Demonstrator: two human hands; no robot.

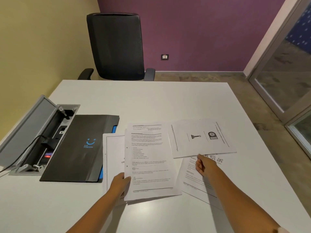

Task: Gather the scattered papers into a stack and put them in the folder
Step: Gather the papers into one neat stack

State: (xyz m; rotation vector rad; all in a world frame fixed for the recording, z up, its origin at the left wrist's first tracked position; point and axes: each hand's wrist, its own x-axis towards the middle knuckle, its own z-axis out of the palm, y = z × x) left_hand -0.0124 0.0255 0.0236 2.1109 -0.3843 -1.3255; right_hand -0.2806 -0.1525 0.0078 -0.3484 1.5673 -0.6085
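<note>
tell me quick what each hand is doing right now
Left hand: grips the text sheet at its lower left edge.
Right hand: pinches the near edge of the picture sheet.

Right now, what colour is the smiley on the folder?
Blue, on the black folder; the head view shows it.

A single head-worn camera looks forward and steeply down over a white table (168, 101) from its near edge. The wide lens bends straight lines. The near tabletop sits close below; a chair (116, 46) and walls lie far beyond.
</note>
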